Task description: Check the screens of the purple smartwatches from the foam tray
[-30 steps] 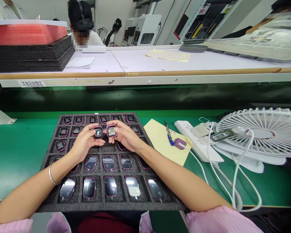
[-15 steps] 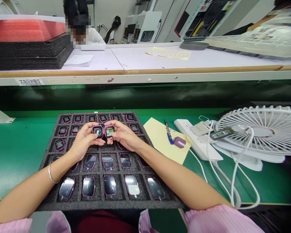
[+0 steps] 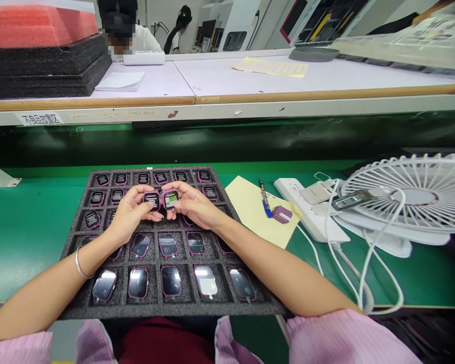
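Note:
Over the upper half of a dark foam tray [image 3: 170,309], my two hands hold one smartwatch each, side by side. My left hand [image 3: 131,212] is closed on a purple-cased smartwatch [image 3: 150,198], its lit screen showing lines of white text and the thumb at the glass. In my right hand [image 3: 191,205] is a second smartwatch [image 3: 170,197] with green and white on its screen; the thumb rests near its lower edge. Compartments of the tray contain several more strapless watches, such as a dark-screened watch [image 3: 171,281] in the front row. Both forearms cover parts of the tray.
Right of the tray lie a yellow sheet [image 3: 246,202], a pen [image 3: 265,199], a purple charger piece [image 3: 282,214], a white power strip [image 3: 307,217] with cables and a white fan [image 3: 409,202]. A raised shelf [image 3: 212,86] behind carries stacked foam [image 3: 41,65]. Other people sit beyond.
The left watch's screen has switched from a watch face with a coloured centre to lines of white text. Both hands keep hold of their watches; the view has shifted slightly.

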`<state>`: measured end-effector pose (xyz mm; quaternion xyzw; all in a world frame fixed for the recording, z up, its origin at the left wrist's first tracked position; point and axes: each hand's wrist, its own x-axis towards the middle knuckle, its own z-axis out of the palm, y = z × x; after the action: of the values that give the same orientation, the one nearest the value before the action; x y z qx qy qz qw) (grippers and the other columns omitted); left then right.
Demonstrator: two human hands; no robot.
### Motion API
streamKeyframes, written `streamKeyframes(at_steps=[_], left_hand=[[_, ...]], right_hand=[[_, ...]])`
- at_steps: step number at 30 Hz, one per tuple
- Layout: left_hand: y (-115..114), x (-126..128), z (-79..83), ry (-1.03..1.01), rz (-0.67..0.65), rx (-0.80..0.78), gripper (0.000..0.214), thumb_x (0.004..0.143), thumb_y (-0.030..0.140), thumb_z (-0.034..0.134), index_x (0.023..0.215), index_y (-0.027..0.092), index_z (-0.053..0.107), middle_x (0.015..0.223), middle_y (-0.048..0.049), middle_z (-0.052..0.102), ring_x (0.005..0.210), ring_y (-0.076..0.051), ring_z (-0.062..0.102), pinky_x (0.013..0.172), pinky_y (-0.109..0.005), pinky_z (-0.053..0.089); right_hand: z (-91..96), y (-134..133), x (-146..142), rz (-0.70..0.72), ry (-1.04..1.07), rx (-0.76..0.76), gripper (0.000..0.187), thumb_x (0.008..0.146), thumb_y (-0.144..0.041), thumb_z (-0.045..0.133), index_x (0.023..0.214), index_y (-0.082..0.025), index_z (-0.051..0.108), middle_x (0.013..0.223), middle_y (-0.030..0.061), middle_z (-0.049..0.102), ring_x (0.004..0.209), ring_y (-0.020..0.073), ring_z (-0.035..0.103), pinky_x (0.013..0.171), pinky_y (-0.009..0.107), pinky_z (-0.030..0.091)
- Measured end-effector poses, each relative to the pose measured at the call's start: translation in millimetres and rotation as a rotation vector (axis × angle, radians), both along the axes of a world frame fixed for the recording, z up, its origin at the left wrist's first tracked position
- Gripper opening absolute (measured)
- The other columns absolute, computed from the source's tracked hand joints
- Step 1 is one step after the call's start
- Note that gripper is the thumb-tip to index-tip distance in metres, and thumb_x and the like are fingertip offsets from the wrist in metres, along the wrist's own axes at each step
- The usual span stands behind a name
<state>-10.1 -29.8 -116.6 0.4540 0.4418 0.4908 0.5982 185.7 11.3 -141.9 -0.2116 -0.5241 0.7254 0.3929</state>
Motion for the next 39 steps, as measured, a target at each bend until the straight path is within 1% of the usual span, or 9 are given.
streamKeyframes(at_steps=[6, 11, 15, 18, 21, 24, 28, 30, 39], left_hand=[[1.1, -0.5, -0.3, 0.017, 0.001, -0.001, 0.037, 0.073, 0.025, 0.072, 0.106, 0.018, 0.054, 0.096, -0.0001, 0.068, 0.059, -0.015, 0.073, 0.062, -0.029, 0.063], [1.9, -1.4, -1.2, -0.015, -0.013, 0.015, 0.043, 0.07, 0.019, 0.07, 0.11, 0.019, 0.053, 0.096, -0.0002, 0.069, 0.063, -0.015, 0.074, 0.067, -0.031, 0.064], [1.4, -1.7, -0.5, -0.006, -0.007, 0.022, 0.046, 0.068, 0.016, 0.071, 0.111, 0.019, 0.054, 0.102, -0.0013, 0.069, 0.064, -0.015, 0.074, 0.068, -0.031, 0.064], [1.1, -1.6, 0.7, -0.005, -0.004, 0.012, 0.041, 0.072, 0.021, 0.073, 0.109, 0.019, 0.056, 0.099, -0.0015, 0.07, 0.063, -0.015, 0.074, 0.066, -0.031, 0.064], [1.2, -1.3, 1.7, -0.024, -0.009, -0.013, 0.034, 0.079, 0.032, 0.07, 0.107, 0.017, 0.058, 0.087, -0.0009, 0.069, 0.06, -0.018, 0.074, 0.062, -0.031, 0.064], [1.4, -1.0, 2.6, -0.047, -0.018, -0.018, 0.033, 0.08, 0.035, 0.068, 0.106, 0.017, 0.06, 0.087, -0.0016, 0.07, 0.061, -0.019, 0.075, 0.061, -0.032, 0.063], [1.5, -0.9, 3.6, -0.047, -0.018, -0.02, 0.033, 0.077, 0.032, 0.068, 0.106, 0.017, 0.061, 0.09, -0.0007, 0.069, 0.062, -0.02, 0.075, 0.062, -0.033, 0.064], [1.2, -1.1, 3.8, -0.039, -0.023, -0.014, 0.034, 0.076, 0.031, 0.069, 0.107, 0.017, 0.061, 0.09, -0.0001, 0.069, 0.062, -0.02, 0.075, 0.063, -0.033, 0.064], [-0.7, -1.2, 2.4, -0.001, -0.045, 0.006, 0.037, 0.071, 0.026, 0.069, 0.106, 0.018, 0.061, 0.094, 0.0006, 0.07, 0.063, -0.019, 0.075, 0.065, -0.032, 0.064]], right_hand=[[-0.6, -0.1, 0.7, -0.007, -0.031, 0.021, 0.039, 0.081, -0.019, 0.07, 0.118, -0.02, 0.058, 0.092, -0.0004, 0.068, 0.065, 0.0133, 0.07, 0.062, 0.027, 0.056], [0.0, -0.7, -0.4, -0.02, -0.025, 0.064, 0.046, 0.077, -0.017, 0.075, 0.119, -0.021, 0.056, 0.091, -0.0012, 0.067, 0.07, 0.0142, 0.07, 0.064, 0.027, 0.056], [-1.3, -1.1, -1.9, -0.03, -0.032, 0.09, 0.05, 0.077, -0.018, 0.079, 0.12, -0.022, 0.054, 0.092, -0.0013, 0.065, 0.071, 0.013, 0.069, 0.065, 0.026, 0.056], [-1.7, -0.8, -2.7, -0.043, -0.041, 0.09, 0.045, 0.08, -0.021, 0.079, 0.117, -0.021, 0.054, 0.087, -0.0026, 0.065, 0.068, 0.0119, 0.069, 0.063, 0.025, 0.055], [-1.3, 0.3, -2.8, -0.051, -0.049, 0.02, 0.032, 0.087, -0.03, 0.072, 0.114, -0.021, 0.056, 0.08, -0.0034, 0.065, 0.061, 0.0115, 0.067, 0.06, 0.025, 0.055], [-1.4, 1.2, -2.4, -0.054, -0.035, -0.033, 0.026, 0.092, -0.035, 0.066, 0.111, -0.021, 0.058, 0.08, -0.0028, 0.065, 0.058, 0.0116, 0.066, 0.059, 0.027, 0.056], [-3.5, 1.5, -1.9, -0.061, -0.051, 0.02, 0.033, 0.085, -0.028, 0.074, 0.113, -0.021, 0.057, 0.079, -0.0041, 0.066, 0.059, 0.0109, 0.066, 0.058, 0.024, 0.055], [-4.7, 1.4, -1.8, -0.066, -0.069, 0.049, 0.037, 0.083, -0.028, 0.076, 0.114, -0.021, 0.057, 0.077, -0.0044, 0.066, 0.059, 0.0111, 0.067, 0.057, 0.023, 0.053], [-5.3, 1.7, -2.4, -0.099, -0.102, 0.08, 0.033, 0.083, -0.028, 0.076, 0.109, -0.02, 0.057, 0.078, -0.0049, 0.065, 0.055, 0.0094, 0.065, 0.055, 0.023, 0.052]])
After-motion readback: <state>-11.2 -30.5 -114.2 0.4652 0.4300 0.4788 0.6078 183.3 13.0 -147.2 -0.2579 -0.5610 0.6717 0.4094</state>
